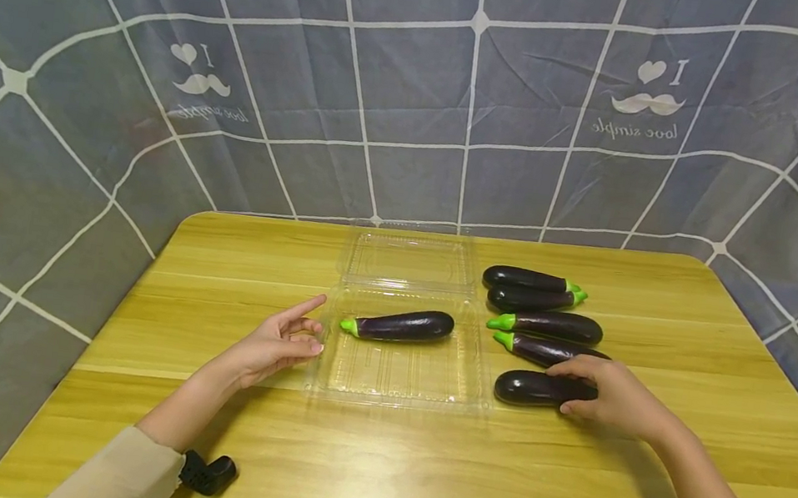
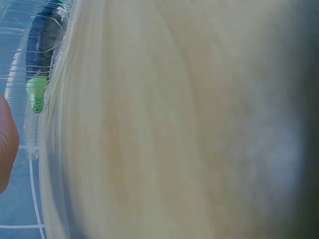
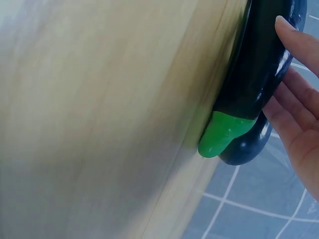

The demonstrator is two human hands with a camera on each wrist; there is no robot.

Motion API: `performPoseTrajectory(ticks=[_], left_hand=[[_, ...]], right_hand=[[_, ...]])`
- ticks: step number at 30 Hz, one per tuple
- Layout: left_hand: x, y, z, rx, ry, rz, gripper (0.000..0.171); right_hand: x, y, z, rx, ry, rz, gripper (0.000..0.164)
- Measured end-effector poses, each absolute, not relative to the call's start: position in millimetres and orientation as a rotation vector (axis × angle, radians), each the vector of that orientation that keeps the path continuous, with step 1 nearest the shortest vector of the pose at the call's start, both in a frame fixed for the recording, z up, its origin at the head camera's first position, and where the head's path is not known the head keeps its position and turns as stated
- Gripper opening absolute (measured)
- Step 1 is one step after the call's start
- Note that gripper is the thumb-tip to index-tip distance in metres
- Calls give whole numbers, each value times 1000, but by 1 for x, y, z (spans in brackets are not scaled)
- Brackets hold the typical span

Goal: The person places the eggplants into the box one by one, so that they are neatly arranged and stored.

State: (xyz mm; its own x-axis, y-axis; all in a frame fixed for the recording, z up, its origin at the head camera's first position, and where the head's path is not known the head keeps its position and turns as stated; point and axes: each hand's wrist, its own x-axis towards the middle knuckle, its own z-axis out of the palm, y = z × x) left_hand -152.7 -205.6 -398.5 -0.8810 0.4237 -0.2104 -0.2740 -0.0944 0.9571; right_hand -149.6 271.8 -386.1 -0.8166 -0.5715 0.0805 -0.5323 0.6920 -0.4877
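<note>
My right hand (image 1: 614, 398) grips the nearest dark purple eggplant (image 1: 532, 388), thumb on the near side and fingers over the far side. In the right wrist view that eggplant (image 3: 254, 64) lies on the table, its green cap (image 3: 222, 133) pointing toward the wrist. To the left, my left hand (image 1: 276, 342) is beside the left rim of a clear plastic clamshell box (image 1: 397, 379), fingers loosely spread and holding nothing; whether they touch the rim I cannot tell. Inside the box's base lies one eggplant (image 1: 404, 326), green cap to the left.
Right of the box, several more eggplants (image 1: 548, 325) lie in a rough column, caps facing different ways. The box's lid (image 1: 408, 260) is folded back behind its base. A grey curtain (image 1: 418, 100) with white lines hangs behind the wooden table (image 1: 371, 464).
</note>
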Motion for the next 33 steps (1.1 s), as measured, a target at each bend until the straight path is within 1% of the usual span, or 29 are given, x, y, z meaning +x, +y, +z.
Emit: performPoseTrajectory(ticks=[22,33], left_hand=[[-154,-205,-400,190,1703,2035,84],[-153,-205,-399,176,1711,2033,83]], right_hand=[[-149,275,-388,-973,2752,-799,38],[-144,279,-383,-887,2764,-868,39]])
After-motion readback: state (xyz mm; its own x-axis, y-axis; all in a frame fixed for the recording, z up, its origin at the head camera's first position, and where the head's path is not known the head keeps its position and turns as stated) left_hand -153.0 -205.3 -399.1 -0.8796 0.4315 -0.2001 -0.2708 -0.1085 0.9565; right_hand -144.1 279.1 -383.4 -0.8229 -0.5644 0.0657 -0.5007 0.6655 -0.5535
